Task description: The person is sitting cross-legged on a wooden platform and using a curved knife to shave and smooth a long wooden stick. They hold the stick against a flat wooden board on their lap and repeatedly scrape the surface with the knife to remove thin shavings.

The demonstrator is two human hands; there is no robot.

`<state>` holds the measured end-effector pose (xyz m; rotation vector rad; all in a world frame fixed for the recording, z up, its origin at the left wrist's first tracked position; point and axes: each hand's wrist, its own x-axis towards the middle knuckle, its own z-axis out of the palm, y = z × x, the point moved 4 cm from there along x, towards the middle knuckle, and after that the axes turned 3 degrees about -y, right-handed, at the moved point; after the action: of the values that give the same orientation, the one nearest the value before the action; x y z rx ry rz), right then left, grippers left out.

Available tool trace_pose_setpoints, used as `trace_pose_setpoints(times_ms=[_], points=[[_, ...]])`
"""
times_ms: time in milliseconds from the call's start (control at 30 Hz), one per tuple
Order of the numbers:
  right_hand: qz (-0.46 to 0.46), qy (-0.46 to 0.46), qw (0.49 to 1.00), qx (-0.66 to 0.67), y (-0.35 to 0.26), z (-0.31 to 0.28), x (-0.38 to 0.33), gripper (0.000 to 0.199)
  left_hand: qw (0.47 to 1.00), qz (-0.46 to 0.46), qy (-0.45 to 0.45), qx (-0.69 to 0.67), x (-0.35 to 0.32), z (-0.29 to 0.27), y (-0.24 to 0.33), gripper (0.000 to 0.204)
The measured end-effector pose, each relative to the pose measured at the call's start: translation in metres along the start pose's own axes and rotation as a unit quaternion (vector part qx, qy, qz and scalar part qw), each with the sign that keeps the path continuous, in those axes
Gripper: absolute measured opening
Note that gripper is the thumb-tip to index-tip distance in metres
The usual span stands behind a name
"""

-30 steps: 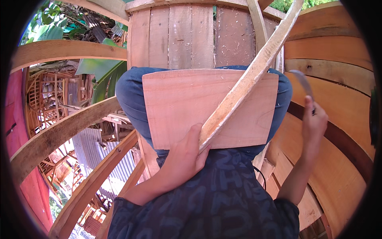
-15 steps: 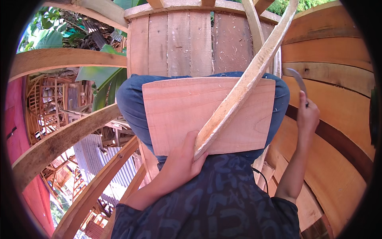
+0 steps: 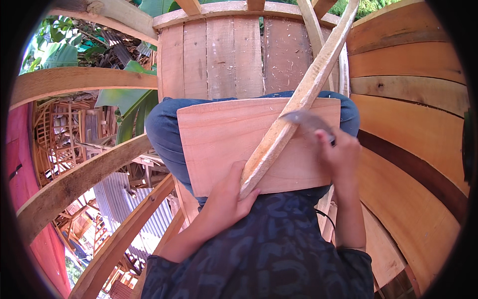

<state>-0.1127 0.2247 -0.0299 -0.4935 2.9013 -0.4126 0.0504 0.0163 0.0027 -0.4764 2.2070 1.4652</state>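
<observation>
My left hand (image 3: 226, 192) is wrapped round the near end of a long pale wooden pole (image 3: 301, 97), which slants up and right across my lap. A flat wooden board (image 3: 214, 142) lies over my crossed legs beneath the pole. My right hand (image 3: 341, 152) grips a small knife with a curved blade (image 3: 306, 119). Motion smears the blade and part of that hand. The blade's tip is at the pole's right edge, above the board; whether it touches the wood I cannot tell. My right fingers hide most of the handle.
Plank flooring (image 3: 219, 55) with scattered shavings lies beyond my knees. A wall of orange-brown boards (image 3: 408, 119) rises close on the right. On the left, open wooden rails (image 3: 84, 184) look out over corrugated roofing (image 3: 112, 197) and large green leaves (image 3: 127, 99).
My right hand has swung the curved knife left and down, from beside the right wall to the pole. The pole's far end has shifted slightly left; my left hand keeps its grip.
</observation>
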Motion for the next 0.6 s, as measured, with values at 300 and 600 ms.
trace_pose_setpoints(times_ms=[300, 600], points=[[0.119, 0.025, 0.984, 0.130, 0.035, -0.053, 0.000, 0.058, 1.000, 0.001, 0.004, -0.007, 0.004, 0.003, -0.006, 0.051], [-0.046, -0.130, 0.974, 0.181, -0.053, -0.024, -0.043, 0.046, 0.996, -0.018, 0.031, 0.080, -0.013, -0.012, 0.018, 0.048]])
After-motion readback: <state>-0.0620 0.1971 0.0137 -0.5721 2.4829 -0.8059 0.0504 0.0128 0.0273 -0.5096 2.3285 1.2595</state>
